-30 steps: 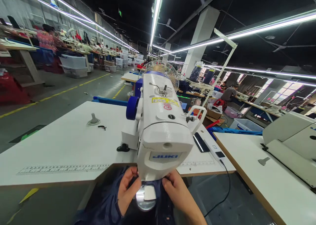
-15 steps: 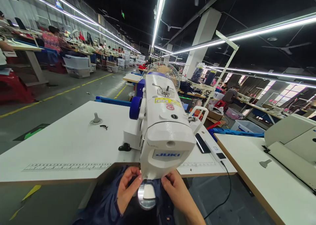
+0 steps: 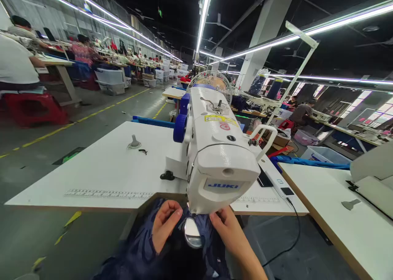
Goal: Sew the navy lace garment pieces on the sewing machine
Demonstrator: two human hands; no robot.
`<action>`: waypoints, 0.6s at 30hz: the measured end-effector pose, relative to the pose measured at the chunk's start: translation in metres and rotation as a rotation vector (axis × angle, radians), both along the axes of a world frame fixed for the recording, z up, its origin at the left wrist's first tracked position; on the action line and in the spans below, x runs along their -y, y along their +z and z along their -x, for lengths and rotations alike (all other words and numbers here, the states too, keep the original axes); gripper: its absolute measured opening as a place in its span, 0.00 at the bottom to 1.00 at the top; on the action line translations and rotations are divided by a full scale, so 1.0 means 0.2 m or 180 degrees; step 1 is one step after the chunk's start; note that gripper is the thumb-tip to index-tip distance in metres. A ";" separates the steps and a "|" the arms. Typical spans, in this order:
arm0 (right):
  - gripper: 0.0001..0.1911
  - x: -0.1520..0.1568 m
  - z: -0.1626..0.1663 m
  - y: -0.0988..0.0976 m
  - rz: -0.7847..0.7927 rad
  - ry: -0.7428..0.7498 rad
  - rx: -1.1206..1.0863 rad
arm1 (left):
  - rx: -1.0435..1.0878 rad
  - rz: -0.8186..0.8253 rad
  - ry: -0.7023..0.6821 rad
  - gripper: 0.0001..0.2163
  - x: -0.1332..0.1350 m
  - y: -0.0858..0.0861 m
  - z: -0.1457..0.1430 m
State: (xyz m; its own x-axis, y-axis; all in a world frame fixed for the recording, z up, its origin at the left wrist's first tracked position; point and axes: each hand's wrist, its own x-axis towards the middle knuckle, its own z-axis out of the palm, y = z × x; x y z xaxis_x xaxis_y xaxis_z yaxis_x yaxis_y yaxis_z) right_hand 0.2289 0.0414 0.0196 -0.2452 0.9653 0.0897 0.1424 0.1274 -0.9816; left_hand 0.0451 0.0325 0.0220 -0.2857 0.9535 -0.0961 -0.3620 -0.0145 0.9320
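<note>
A white sewing machine [image 3: 222, 157] with JUKI lettering stands in front of me, its head end toward me. Dark navy fabric [image 3: 139, 235] hangs from beneath it on both sides and spreads down over my lap. My left hand [image 3: 166, 224] is left of the needle area, thumb and forefinger pinched together at the fabric. On the other side, my right hand [image 3: 225, 226] pinches the navy fabric close under the machine head, its fingertips partly hidden. Between the hands shows a shiny rounded metal plate [image 3: 193, 234]. The needle is hidden behind the machine head.
The white table [image 3: 110, 165] carries a ruler strip [image 3: 107, 193], a grey cone-shaped stand [image 3: 134, 141] and a black clip-like piece [image 3: 167, 175]. Right of the machine lie a phone [image 3: 264, 178] and a cabled white device [image 3: 281, 185]. A second table [image 3: 325, 186] adjoins at right. People work farther off.
The view has turned a little left, so the scene sits farther right. My left hand has drawn slightly left, away from the machine head. My right hand stays beside it.
</note>
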 end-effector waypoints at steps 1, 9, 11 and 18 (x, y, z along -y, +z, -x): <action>0.02 0.00 0.00 0.00 0.0013 -0.0012 0.0020 | -0.0014 0.0013 -0.0002 0.15 0.00 0.01 0.00; 0.05 0.02 -0.01 0.07 -0.0123 0.0055 -0.0097 | -0.0276 0.0242 -0.0445 0.23 0.04 -0.01 0.05; 0.06 0.05 -0.02 0.10 -0.0073 0.0067 -0.0120 | -0.0369 0.0290 -0.0731 0.23 0.05 -0.01 0.07; 0.11 0.21 -0.22 0.11 0.0226 0.0527 0.0102 | -0.0624 0.0723 -0.1411 0.21 0.15 -0.04 0.11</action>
